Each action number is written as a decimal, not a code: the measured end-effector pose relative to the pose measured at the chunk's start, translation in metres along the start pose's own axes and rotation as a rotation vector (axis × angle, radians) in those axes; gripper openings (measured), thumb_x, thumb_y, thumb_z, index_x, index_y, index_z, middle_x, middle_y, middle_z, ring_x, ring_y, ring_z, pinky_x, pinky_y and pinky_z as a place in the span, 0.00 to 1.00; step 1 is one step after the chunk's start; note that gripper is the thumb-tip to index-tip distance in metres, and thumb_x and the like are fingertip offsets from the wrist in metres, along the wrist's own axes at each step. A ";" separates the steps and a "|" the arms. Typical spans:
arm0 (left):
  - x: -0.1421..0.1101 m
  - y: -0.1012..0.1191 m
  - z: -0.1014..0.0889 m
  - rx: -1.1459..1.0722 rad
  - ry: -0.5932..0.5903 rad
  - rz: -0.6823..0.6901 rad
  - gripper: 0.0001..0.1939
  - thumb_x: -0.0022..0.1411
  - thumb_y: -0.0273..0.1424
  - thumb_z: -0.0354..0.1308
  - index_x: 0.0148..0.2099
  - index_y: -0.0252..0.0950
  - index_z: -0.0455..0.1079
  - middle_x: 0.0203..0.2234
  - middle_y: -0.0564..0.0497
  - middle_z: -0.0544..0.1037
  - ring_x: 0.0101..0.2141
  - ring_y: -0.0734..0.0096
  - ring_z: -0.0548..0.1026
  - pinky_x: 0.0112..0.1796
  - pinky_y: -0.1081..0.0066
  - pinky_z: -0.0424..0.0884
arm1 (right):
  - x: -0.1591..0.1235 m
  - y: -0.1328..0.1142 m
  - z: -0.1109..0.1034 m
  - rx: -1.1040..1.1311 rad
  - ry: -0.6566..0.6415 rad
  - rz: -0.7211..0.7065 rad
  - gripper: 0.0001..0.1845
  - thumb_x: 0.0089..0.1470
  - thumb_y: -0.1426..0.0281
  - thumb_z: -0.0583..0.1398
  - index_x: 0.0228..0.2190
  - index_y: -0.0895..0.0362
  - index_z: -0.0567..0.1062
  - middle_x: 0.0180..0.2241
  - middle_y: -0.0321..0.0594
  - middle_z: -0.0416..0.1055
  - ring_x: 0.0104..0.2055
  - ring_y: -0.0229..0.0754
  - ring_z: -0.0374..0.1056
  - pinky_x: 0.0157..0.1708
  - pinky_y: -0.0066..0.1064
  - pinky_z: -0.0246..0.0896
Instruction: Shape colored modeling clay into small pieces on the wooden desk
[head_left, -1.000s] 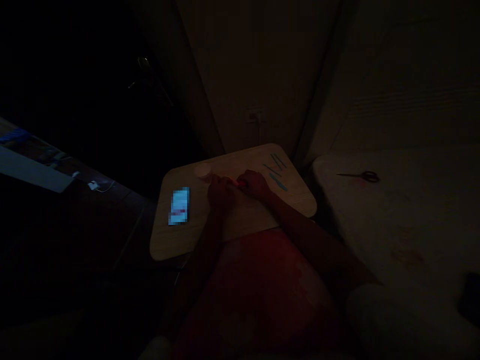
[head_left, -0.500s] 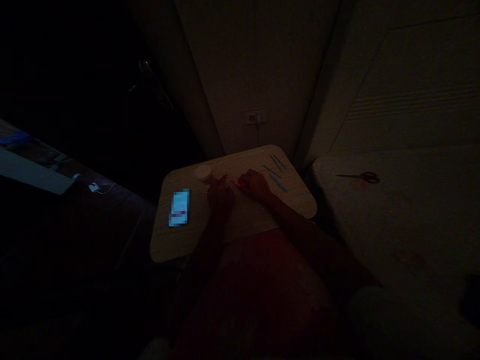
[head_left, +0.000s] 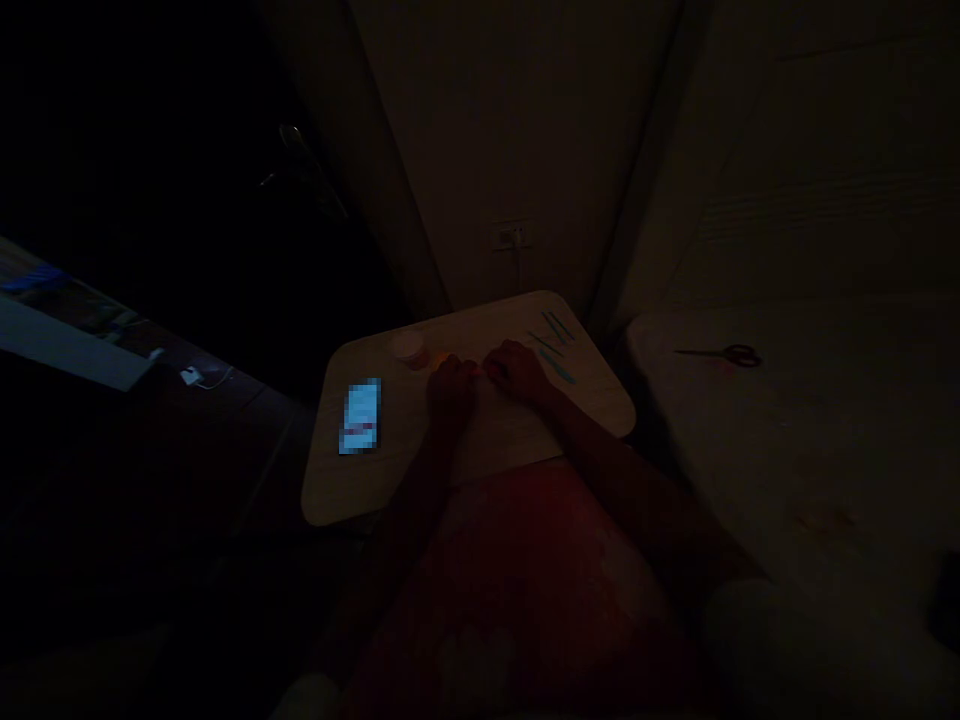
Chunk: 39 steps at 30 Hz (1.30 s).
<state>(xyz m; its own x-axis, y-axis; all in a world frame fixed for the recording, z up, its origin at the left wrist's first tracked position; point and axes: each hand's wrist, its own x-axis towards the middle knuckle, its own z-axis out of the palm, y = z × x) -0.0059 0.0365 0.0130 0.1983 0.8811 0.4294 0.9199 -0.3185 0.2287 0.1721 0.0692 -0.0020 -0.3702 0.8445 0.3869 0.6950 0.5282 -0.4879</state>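
In dim light, my right hand (head_left: pixel 517 370) has its fingers curled and closed on a small red piece (head_left: pixel 480 371), soft-looking like modelling clay, over the table. My left hand (head_left: pixel 451 385) meets it from the other side, fingers closed on the piece's left end. Most of the piece is hidden by the fingers. An orange bit (head_left: pixel 441 359) lies just behind my left hand, beside a pale round tub (head_left: pixel 409 347). Right of my right hand lie several thin teal tools (head_left: pixel 556 366).
A lit phone (head_left: pixel 361 416) lies on the left of the small wooden table (head_left: pixel 330 490). Scissors (head_left: pixel 739 355) rest on a pale surface at right. A wall socket (head_left: pixel 512 235) with a plugged-in cable is behind the table.
My left hand has moved right towards my right hand, and its fingers have closed at the red piece. Less of the red piece shows; the orange bit is more visible.
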 end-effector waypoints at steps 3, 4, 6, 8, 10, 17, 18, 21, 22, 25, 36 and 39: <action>0.001 0.000 0.002 0.037 0.002 0.012 0.14 0.73 0.34 0.50 0.44 0.38 0.77 0.40 0.42 0.75 0.41 0.56 0.73 0.43 0.62 0.66 | -0.001 -0.003 -0.002 -0.049 0.038 0.021 0.12 0.63 0.68 0.58 0.42 0.56 0.81 0.44 0.49 0.72 0.49 0.51 0.65 0.49 0.40 0.54; 0.002 0.000 0.004 0.045 -0.002 0.028 0.14 0.73 0.34 0.50 0.45 0.39 0.78 0.40 0.42 0.75 0.41 0.56 0.73 0.43 0.62 0.66 | -0.001 -0.003 -0.001 -0.062 0.052 0.021 0.12 0.64 0.69 0.57 0.42 0.56 0.81 0.44 0.49 0.71 0.49 0.52 0.65 0.49 0.41 0.53; 0.005 0.001 0.008 0.032 -0.009 0.070 0.14 0.72 0.31 0.50 0.46 0.40 0.78 0.40 0.42 0.75 0.43 0.56 0.73 0.44 0.61 0.66 | -0.001 -0.004 0.000 -0.084 0.070 0.019 0.13 0.64 0.70 0.56 0.41 0.55 0.81 0.45 0.50 0.72 0.50 0.52 0.65 0.49 0.41 0.53; 0.009 0.002 0.013 -0.005 -0.008 0.097 0.14 0.71 0.29 0.50 0.46 0.40 0.79 0.40 0.42 0.76 0.44 0.56 0.73 0.46 0.61 0.66 | -0.002 -0.003 0.001 -0.103 0.101 0.052 0.14 0.64 0.70 0.55 0.44 0.57 0.80 0.46 0.52 0.73 0.50 0.54 0.65 0.49 0.42 0.53; 0.012 0.002 0.017 -0.030 -0.004 0.080 0.13 0.70 0.28 0.52 0.44 0.39 0.79 0.40 0.41 0.76 0.44 0.56 0.73 0.46 0.61 0.66 | -0.002 -0.002 0.002 -0.124 0.151 0.129 0.18 0.65 0.67 0.55 0.50 0.59 0.77 0.48 0.55 0.73 0.51 0.55 0.66 0.50 0.43 0.54; 0.008 0.002 0.014 -0.077 0.020 0.044 0.17 0.68 0.24 0.51 0.51 0.37 0.77 0.45 0.40 0.78 0.46 0.55 0.74 0.49 0.59 0.68 | -0.008 0.001 -0.007 -0.171 0.074 0.300 0.23 0.67 0.56 0.53 0.50 0.58 0.77 0.47 0.55 0.75 0.51 0.55 0.68 0.53 0.45 0.55; 0.006 0.003 0.013 -0.094 0.048 0.032 0.17 0.68 0.24 0.50 0.53 0.36 0.76 0.45 0.40 0.78 0.46 0.54 0.74 0.50 0.58 0.67 | -0.008 0.000 -0.008 -0.164 0.070 0.295 0.23 0.67 0.57 0.53 0.52 0.58 0.77 0.47 0.54 0.75 0.51 0.55 0.68 0.53 0.45 0.55; -0.001 0.002 0.006 -0.225 0.154 -0.011 0.15 0.70 0.26 0.48 0.51 0.35 0.74 0.44 0.41 0.79 0.47 0.56 0.74 0.51 0.60 0.67 | -0.007 0.002 -0.007 -0.130 0.134 0.275 0.25 0.66 0.60 0.55 0.58 0.59 0.72 0.51 0.57 0.73 0.53 0.57 0.66 0.55 0.47 0.56; -0.003 0.002 0.004 -0.299 0.177 -0.047 0.13 0.71 0.28 0.48 0.49 0.36 0.74 0.42 0.42 0.79 0.45 0.59 0.75 0.49 0.62 0.68 | -0.006 0.003 -0.005 -0.107 0.180 0.253 0.26 0.64 0.62 0.56 0.59 0.61 0.70 0.52 0.59 0.72 0.54 0.58 0.65 0.55 0.48 0.57; -0.010 -0.002 0.002 -0.523 0.151 -0.187 0.09 0.71 0.35 0.51 0.42 0.37 0.70 0.30 0.51 0.75 0.32 0.68 0.72 0.37 0.70 0.67 | -0.006 0.007 0.001 0.027 0.305 0.128 0.24 0.60 0.68 0.56 0.55 0.65 0.69 0.50 0.61 0.71 0.53 0.58 0.64 0.55 0.49 0.59; -0.042 -0.014 0.011 -0.890 0.049 -0.148 0.14 0.60 0.26 0.56 0.48 0.39 0.61 0.40 0.49 0.73 0.39 0.69 0.72 0.45 0.68 0.71 | -0.040 -0.012 0.001 0.335 0.082 0.004 0.21 0.58 0.68 0.61 0.53 0.57 0.69 0.47 0.50 0.75 0.44 0.48 0.71 0.46 0.39 0.67; -0.043 -0.013 0.003 -0.650 0.015 -0.120 0.12 0.62 0.26 0.57 0.49 0.38 0.68 0.43 0.46 0.75 0.44 0.63 0.73 0.49 0.63 0.70 | -0.044 -0.010 0.004 0.291 0.014 -0.014 0.22 0.54 0.67 0.65 0.51 0.56 0.71 0.47 0.49 0.75 0.45 0.50 0.71 0.47 0.42 0.67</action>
<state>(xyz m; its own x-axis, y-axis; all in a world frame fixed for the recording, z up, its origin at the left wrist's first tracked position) -0.0259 0.0034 -0.0111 0.0977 0.9202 0.3790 0.5432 -0.3684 0.7545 0.1792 0.0275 -0.0169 -0.3681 0.8370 0.4048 0.4834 0.5442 -0.6857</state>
